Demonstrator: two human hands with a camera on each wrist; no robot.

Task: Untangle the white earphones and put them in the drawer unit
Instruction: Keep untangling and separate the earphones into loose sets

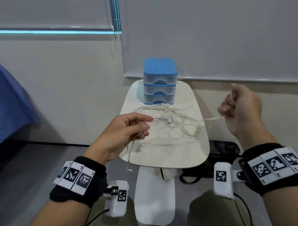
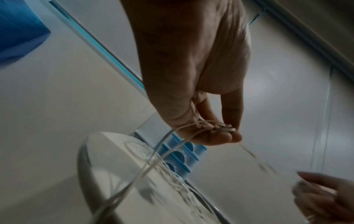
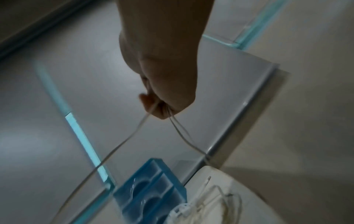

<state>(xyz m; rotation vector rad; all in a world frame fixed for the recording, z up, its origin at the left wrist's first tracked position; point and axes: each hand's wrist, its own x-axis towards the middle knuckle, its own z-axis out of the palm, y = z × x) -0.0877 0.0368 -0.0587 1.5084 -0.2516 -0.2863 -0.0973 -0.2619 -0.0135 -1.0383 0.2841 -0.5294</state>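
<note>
We are sitting at a small white table [image 1: 190, 150] with the blue drawer unit [image 1: 159, 80] standing at its far edge, all three drawers closed, and the tangled white earphones [image 1: 178, 122] lying just in front of it. Our left hand [image 1: 126, 131] is pinching a bunched bit of cord over the table's left side, one strand dangling below, while our right hand [image 1: 242, 107] is clenching another strand off the right edge, so the tangle is lying between our hands.
</note>
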